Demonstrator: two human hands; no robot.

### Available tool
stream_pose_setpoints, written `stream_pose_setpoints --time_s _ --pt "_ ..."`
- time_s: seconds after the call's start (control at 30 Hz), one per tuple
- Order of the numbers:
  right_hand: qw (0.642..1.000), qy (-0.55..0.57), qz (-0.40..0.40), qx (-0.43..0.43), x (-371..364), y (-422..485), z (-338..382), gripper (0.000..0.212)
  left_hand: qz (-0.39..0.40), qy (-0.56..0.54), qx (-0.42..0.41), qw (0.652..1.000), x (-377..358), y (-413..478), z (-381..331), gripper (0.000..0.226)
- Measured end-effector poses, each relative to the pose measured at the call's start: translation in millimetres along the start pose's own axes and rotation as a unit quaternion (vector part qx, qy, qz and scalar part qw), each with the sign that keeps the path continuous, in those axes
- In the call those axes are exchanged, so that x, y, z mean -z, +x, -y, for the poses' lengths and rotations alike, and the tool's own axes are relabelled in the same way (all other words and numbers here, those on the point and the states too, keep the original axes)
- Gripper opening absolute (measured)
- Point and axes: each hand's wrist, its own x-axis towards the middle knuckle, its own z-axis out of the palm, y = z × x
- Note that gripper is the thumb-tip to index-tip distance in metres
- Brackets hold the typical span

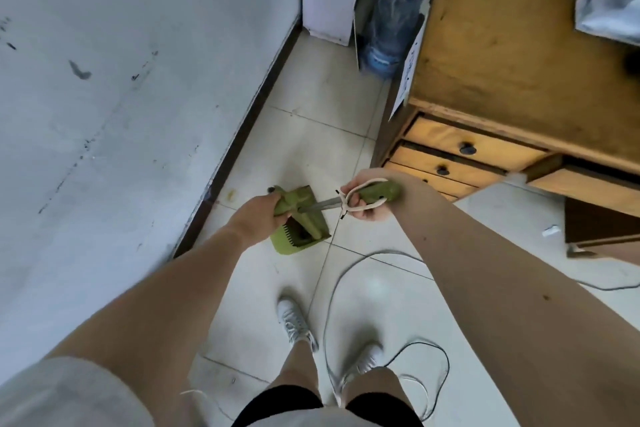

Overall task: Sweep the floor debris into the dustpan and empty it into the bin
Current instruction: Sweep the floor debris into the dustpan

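A green long-handled dustpan (289, 244) stands on the tiled floor below my hands, close to the wall's dark skirting. My left hand (261, 215) is closed around the green top of its handle (289, 203). My right hand (369, 199) grips the green broom handle (377, 191), which has a white cord loop tied to it and a thin metal shaft running toward the dustpan. The broom's bristles are hidden behind the dustpan. A small yellowish scrap (230, 195) lies on the floor by the skirting. No bin shows in view.
A wooden desk (519, 62) with drawers (464, 146) stands to the right. A blue water bottle (388, 42) sits in the far gap beside it. Grey and black cables (349, 274) loop on the floor near my white shoes (294, 322). A scuffed white wall (121, 97) runs along the left.
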Motion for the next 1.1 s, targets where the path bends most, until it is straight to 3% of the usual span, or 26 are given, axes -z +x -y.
stream_pose_setpoints --time_s 0.13,0.3,0.47,0.67,0.83,0.97,1.1 --pt "0.998 0.064 0.003 0.026 48 -30 -26 0.018 0.027 0.012 -0.042 0.999 6 6 -47 0.016" --pt "0.987 0.148 -0.005 0.064 114 -74 -65 0.047 0.056 0.022 -0.094 0.994 -10 6 -129 0.028" --pt "0.977 0.153 -0.074 0.129 178 -128 -103 0.038 0.09 0.01 -0.138 0.986 -42 -2 -224 0.035" --pt "0.958 0.207 -0.115 0.159 265 -208 -179 0.027 0.156 0.1 -0.231 0.955 -86 -12 -360 0.038" --pt "0.916 0.32 -0.137 0.201 340 -272 -250 0.028 0.176 0.16 -0.305 0.922 -128 -23 -471 0.046" --pt "0.855 0.422 -0.169 0.251 385 -296 -305 0.028 0.195 0.17 -0.345 0.902 -171 -33 -547 0.038" --pt "0.818 0.467 -0.212 0.261 418 -311 -344 0.027 0.265 0.155 -0.366 0.879 -213 -43 -605 0.04"
